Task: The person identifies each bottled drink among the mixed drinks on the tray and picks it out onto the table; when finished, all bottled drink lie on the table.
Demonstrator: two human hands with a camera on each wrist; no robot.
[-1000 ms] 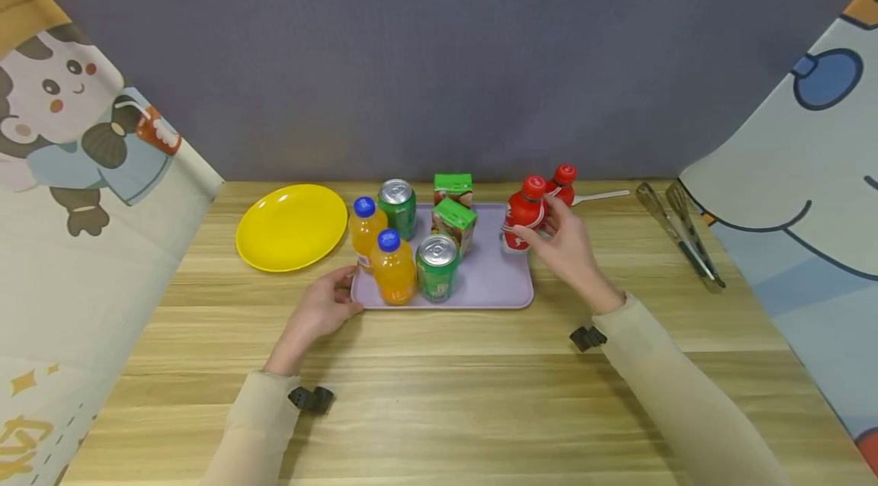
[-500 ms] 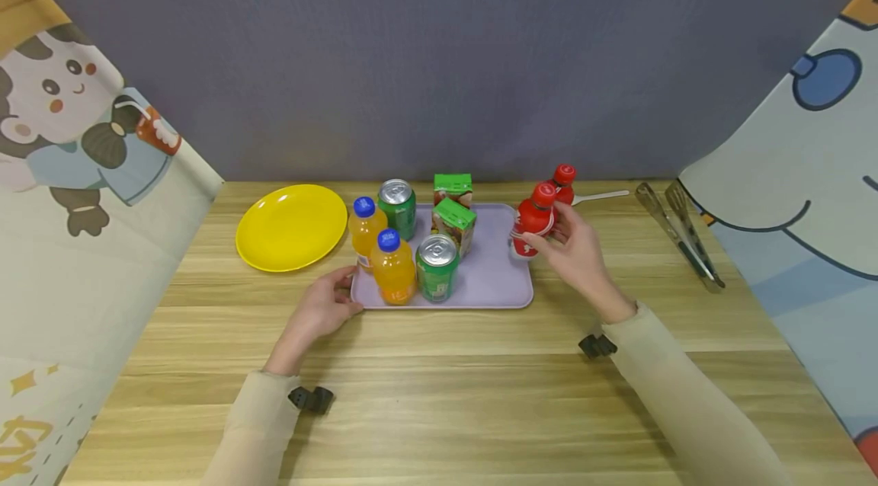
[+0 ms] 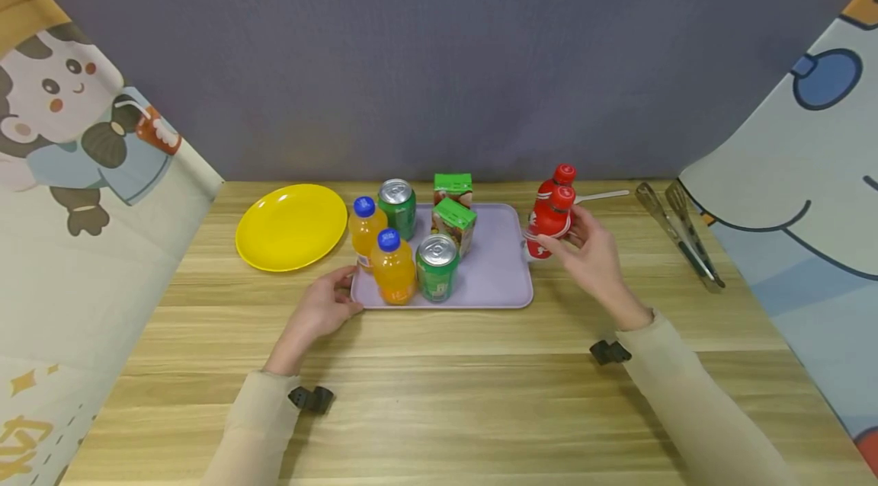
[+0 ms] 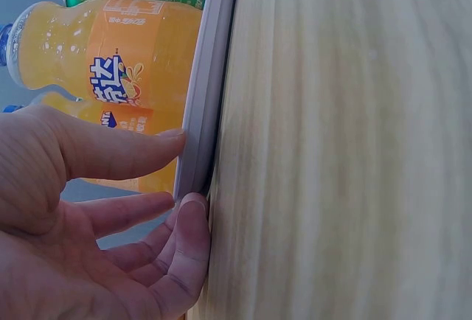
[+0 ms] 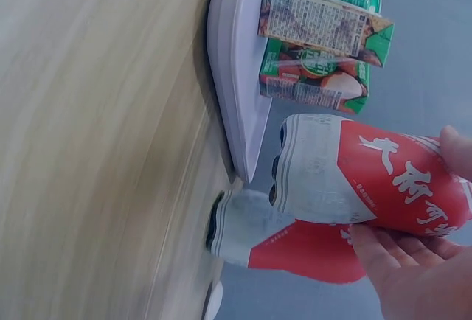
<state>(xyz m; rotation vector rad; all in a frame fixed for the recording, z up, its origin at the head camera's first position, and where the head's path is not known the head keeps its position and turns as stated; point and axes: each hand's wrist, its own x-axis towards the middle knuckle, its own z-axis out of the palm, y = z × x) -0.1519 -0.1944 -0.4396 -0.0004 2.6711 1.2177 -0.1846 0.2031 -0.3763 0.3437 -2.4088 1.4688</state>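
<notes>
My right hand [image 3: 594,257] grips a red cola bottle [image 3: 549,224] around its upper part, upright at the tray's right edge. In the right wrist view that bottle [image 5: 317,169] is held above table level, its base clear of the wood. A second red bottle [image 5: 295,246] stands on the table just behind it. My left hand [image 3: 322,305] holds the front left corner of the lilac tray [image 3: 494,289], thumb on the rim and fingers at its edge. On the tray are orange soda bottles [image 3: 394,273], green cans [image 3: 437,269] and juice boxes [image 3: 454,227].
To the tray's left lies a yellow plate [image 3: 291,227]. A white utensil handle [image 3: 604,196] sticks out behind the red bottles. Metal tongs [image 3: 679,235] lie farther right. A grey wall [image 3: 439,59] rises along the table's back edge.
My right hand has carried the red bottle rightward from above the tray to its right edge, where it now overlaps the standing red bottle. My left hand has stayed at the tray corner.
</notes>
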